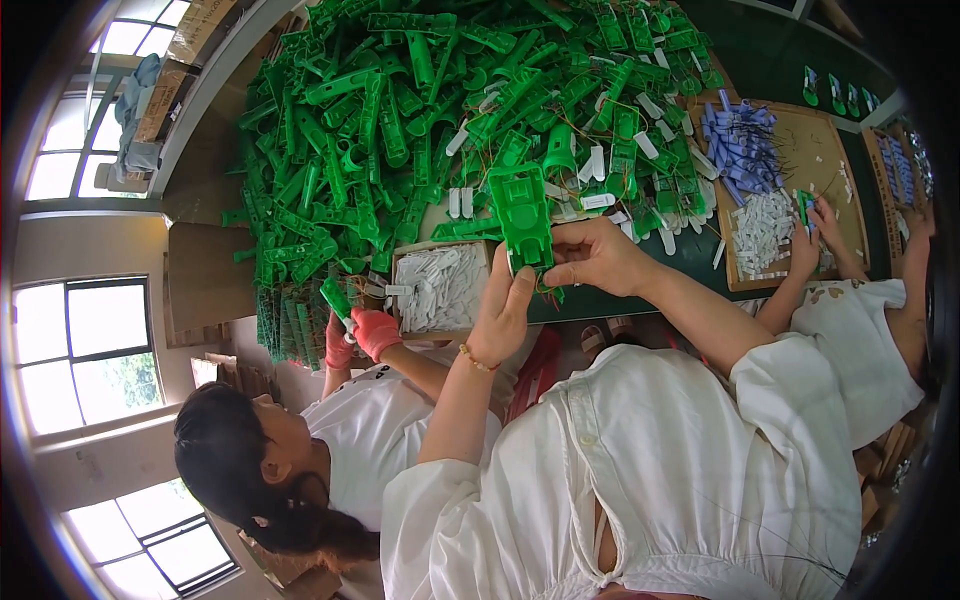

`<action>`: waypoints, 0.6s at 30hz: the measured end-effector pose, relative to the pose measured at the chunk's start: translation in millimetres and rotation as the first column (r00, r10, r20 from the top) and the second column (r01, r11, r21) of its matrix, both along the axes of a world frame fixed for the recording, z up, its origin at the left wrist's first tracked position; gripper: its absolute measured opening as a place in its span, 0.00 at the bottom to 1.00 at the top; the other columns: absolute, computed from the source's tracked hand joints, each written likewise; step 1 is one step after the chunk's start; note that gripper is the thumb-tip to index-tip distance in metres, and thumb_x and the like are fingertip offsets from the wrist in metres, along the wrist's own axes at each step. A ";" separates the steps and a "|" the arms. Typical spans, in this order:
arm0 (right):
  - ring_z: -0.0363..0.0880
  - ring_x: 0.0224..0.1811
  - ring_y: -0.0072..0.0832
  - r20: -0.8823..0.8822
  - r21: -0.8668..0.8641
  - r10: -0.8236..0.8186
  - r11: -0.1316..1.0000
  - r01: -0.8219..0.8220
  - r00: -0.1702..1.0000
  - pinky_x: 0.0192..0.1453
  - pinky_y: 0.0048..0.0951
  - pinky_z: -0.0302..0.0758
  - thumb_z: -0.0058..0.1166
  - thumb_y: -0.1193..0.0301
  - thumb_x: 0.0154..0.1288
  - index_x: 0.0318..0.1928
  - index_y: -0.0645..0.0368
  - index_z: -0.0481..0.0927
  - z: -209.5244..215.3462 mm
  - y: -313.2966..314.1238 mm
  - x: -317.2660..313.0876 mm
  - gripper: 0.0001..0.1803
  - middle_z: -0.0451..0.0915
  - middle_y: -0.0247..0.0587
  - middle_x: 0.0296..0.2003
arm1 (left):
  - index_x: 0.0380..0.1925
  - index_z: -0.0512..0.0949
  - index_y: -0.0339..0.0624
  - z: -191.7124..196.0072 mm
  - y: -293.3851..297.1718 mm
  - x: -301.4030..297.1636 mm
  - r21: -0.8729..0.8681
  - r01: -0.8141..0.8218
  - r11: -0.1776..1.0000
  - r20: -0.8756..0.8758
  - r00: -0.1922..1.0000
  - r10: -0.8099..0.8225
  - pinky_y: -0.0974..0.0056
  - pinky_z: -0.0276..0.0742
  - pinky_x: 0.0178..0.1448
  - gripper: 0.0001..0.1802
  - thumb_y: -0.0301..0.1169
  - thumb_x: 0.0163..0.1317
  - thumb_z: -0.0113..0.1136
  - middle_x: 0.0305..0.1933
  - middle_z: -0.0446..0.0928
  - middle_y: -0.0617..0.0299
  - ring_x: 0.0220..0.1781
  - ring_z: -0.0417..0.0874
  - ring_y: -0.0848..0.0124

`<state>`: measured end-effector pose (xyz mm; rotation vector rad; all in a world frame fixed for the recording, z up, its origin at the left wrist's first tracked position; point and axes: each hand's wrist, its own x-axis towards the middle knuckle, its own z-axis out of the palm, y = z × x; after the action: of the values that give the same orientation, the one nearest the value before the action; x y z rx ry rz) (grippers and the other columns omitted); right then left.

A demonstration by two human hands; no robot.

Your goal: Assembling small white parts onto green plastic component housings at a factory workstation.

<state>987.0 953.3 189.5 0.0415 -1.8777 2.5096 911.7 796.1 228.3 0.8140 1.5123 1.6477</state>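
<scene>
A green moulded plastic housing (522, 200), open side showing, stands up between my hands. My left hand (503, 318) grips its lower end, thumb in front. My right hand (598, 260) is closed at the same lower end from the right, fingertips pinched against it. A short bit of green and thin wire shows below the fingertips; what exactly they pinch is partly hidden. Beyond my hands lies a big heap of green plastic housings (390, 120), some with white parts and red and yellow wires.
A box of white plastic pieces (440, 285) stands left of my hands. On the right, a cardboard tray (815, 150) holds purple cylinders (740, 140) and white pieces. Co-workers sit on both sides; the left one's red gloves (375, 332) hold a green part.
</scene>
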 end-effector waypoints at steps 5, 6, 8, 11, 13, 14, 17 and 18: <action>0.72 0.35 0.14 -0.019 -0.099 -0.120 0.988 0.118 0.993 0.39 0.18 0.72 0.59 0.80 0.52 0.49 0.64 0.75 21.7 -18.4 15.8 0.20 0.77 0.32 0.34 | 0.55 0.57 0.34 16.2 -6.4 5.6 -0.045 0.023 0.999 -0.261 0.965 -0.034 0.68 0.65 0.52 0.19 0.27 0.65 0.35 0.46 0.67 0.58 0.47 0.69 0.71; 0.73 0.34 0.15 -0.068 -0.108 -0.197 0.976 0.189 0.978 0.39 0.18 0.73 0.59 0.79 0.53 0.47 0.65 0.75 27.2 -22.6 18.0 0.18 0.78 0.33 0.33 | 0.55 0.57 0.34 12.5 -6.8 6.4 -0.043 0.021 0.999 -0.262 0.965 -0.031 0.68 0.65 0.52 0.19 0.27 0.65 0.35 0.46 0.67 0.58 0.47 0.69 0.71; 0.73 0.35 0.15 -0.032 -0.046 -0.223 0.974 0.221 0.974 0.39 0.19 0.73 0.58 0.79 0.54 0.47 0.65 0.75 28.8 -25.8 19.2 0.18 0.78 0.33 0.34 | 0.54 0.58 0.34 -0.6 -5.0 3.9 0.040 -0.037 0.999 -0.189 0.981 0.044 0.67 0.65 0.51 0.18 0.26 0.64 0.34 0.46 0.67 0.59 0.46 0.68 0.71; 0.74 0.36 0.17 -0.034 -0.044 -0.282 0.959 0.281 0.959 0.39 0.20 0.73 0.58 0.78 0.55 0.48 0.66 0.75 27.5 -25.9 16.0 0.18 0.78 0.34 0.36 | 0.56 0.58 0.34 2.9 -0.4 5.3 -0.062 -0.065 0.996 -0.285 0.957 0.044 0.68 0.64 0.52 0.20 0.27 0.63 0.36 0.48 0.66 0.58 0.47 0.67 0.71; 0.75 0.37 0.19 -0.092 0.022 -0.314 0.948 0.317 0.945 0.40 0.22 0.74 0.57 0.76 0.56 0.48 0.65 0.74 27.0 -20.1 17.9 0.18 0.77 0.34 0.39 | 0.57 0.56 0.35 11.2 -0.6 4.2 -0.054 -0.004 0.999 -0.280 0.960 -0.012 0.67 0.63 0.54 0.22 0.26 0.62 0.39 0.50 0.65 0.57 0.49 0.67 0.69; 0.75 0.37 0.19 -0.096 0.022 -0.316 0.947 0.319 0.944 0.40 0.22 0.74 0.57 0.76 0.56 0.48 0.65 0.74 33.9 -18.5 19.2 0.18 0.77 0.34 0.39 | 0.58 0.56 0.34 15.4 -0.6 8.1 -0.010 -0.003 1.000 -0.332 0.943 0.000 0.66 0.62 0.56 0.23 0.25 0.62 0.40 0.51 0.65 0.56 0.51 0.67 0.67; 0.75 0.36 0.19 -0.235 0.099 -0.373 0.909 0.404 0.897 0.39 0.21 0.73 0.56 0.76 0.55 0.48 0.63 0.74 48.3 -14.6 24.1 0.18 0.77 0.34 0.39 | 0.58 0.59 0.34 14.8 -1.6 6.0 0.024 -0.056 0.998 -0.589 0.806 0.060 0.63 0.61 0.58 0.23 0.23 0.60 0.44 0.53 0.66 0.53 0.53 0.68 0.61; 0.74 0.35 0.20 -0.271 0.184 -0.387 0.878 0.443 0.881 0.38 0.22 0.72 0.56 0.75 0.54 0.47 0.62 0.74 45.9 -14.4 25.4 0.18 0.76 0.35 0.40 | 0.57 0.60 0.34 14.3 -2.3 8.7 0.028 -0.090 0.996 -0.568 0.818 0.090 0.63 0.62 0.58 0.22 0.23 0.60 0.45 0.52 0.66 0.52 0.53 0.69 0.59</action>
<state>1012.5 938.9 235.4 -0.0680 -1.8473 1.9007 920.4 793.8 242.6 1.3409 1.9790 1.5411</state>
